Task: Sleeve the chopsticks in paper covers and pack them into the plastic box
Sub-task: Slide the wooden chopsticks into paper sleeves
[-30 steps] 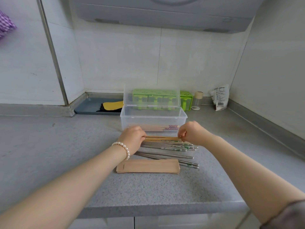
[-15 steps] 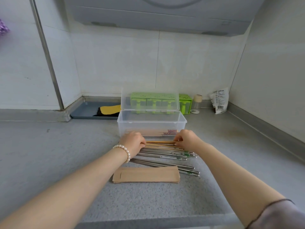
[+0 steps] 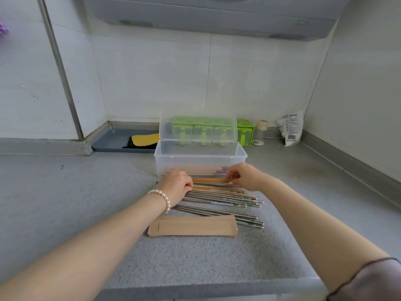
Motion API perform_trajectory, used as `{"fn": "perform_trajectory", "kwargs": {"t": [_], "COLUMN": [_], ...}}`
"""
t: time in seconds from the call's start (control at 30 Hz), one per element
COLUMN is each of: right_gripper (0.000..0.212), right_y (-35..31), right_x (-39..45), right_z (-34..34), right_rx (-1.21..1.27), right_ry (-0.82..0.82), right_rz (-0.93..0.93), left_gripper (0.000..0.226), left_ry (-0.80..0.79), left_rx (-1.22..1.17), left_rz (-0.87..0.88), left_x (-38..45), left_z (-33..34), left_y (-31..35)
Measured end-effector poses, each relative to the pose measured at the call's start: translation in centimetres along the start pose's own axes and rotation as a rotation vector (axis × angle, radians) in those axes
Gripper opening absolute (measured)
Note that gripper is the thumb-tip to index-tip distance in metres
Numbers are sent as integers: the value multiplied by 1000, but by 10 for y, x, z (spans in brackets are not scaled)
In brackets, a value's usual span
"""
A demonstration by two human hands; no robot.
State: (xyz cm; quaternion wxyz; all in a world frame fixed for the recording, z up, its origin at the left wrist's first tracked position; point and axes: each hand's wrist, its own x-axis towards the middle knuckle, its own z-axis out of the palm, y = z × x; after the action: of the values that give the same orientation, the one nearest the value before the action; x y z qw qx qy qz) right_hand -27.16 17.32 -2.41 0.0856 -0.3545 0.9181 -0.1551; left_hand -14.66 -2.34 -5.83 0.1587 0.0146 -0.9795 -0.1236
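A clear plastic box [image 3: 200, 157] stands open on the grey counter, its lid raised, with sleeved chopsticks lying inside. In front of it lies a spread of several metal chopsticks [image 3: 225, 202] and a few wooden ones [image 3: 217, 189]. My left hand [image 3: 176, 186] and my right hand [image 3: 245, 175] each pinch one end of an orange wooden pair [image 3: 211, 180], held level just above the pile. A stack of brown paper covers [image 3: 193, 228] rests nearest to me.
Behind the box stand a green plastic holder [image 3: 245, 132], a small jar [image 3: 261, 132] and a white packet [image 3: 290, 129]. A grey tray [image 3: 112, 141] with a yellow and black item sits at the back left. The counter's front edge runs just below the covers.
The camera has tilted down a little, so the scene sits lower and closer. Both hands stay at the ends of the wooden pair, which is now slightly raised from the pile.
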Motion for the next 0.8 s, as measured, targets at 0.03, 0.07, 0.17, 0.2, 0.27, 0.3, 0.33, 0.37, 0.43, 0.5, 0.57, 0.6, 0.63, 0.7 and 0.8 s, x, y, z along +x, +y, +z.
{"fn": "perform_trajectory", "kwargs": {"t": [0.03,0.07,0.17,0.2,0.27,0.3,0.33,0.37,0.43,0.5,0.57,0.6,0.63,0.7,0.8], "right_gripper": [16,12,11,11,14,15,16,17,17,17,17,17,16,15,13], "right_y": [-1,-1,-3,-3,-4,-4,-3,-2,-2,-2,-4,-5,-6,-8,-8], "right_x": [-1,-2,-2,-3,-3,-2,-2,-1,1,2,2,2,3,2,-1], "right_z": [0,1,3,3,4,5,5,6,7,6,5,5,5,5,2], "right_rx": [15,20,-26,-38,-66,-80,-91,-100,-117,-146,-197,-223,-241,-258,-244], "right_ry": [-37,-71,-99,-100,-104,-103,-102,-99,-97,-91,-93,-97,-98,-84,-50], "right_rz": [-3,-4,-12,-12,-7,-2,3,6,16,16,0,-9,-17,-32,-57], "left_gripper": [20,21,22,23,23,23,23,23,23,23,23,23,23,24,23], "left_ry": [-6,-10,-16,-17,-18,-19,-22,-25,-31,-29,-32,-36,-41,-54,-71], "left_rx": [-6,-10,-17,-21,-25,-26,-27,-26,-23,-22,-19,-16,-12,-8,-25], "left_rz": [-1,-3,-3,-2,4,7,8,10,9,5,3,3,4,3,-16], "left_x": [0,-1,-1,-1,-1,-1,-1,-1,-2,-2,-1,0,1,3,7], "left_z": [0,0,0,0,-1,-1,-1,-1,0,0,0,0,0,0,0], "left_y": [0,0,0,0,1,1,1,1,0,-1,-1,-1,-1,0,2]}}
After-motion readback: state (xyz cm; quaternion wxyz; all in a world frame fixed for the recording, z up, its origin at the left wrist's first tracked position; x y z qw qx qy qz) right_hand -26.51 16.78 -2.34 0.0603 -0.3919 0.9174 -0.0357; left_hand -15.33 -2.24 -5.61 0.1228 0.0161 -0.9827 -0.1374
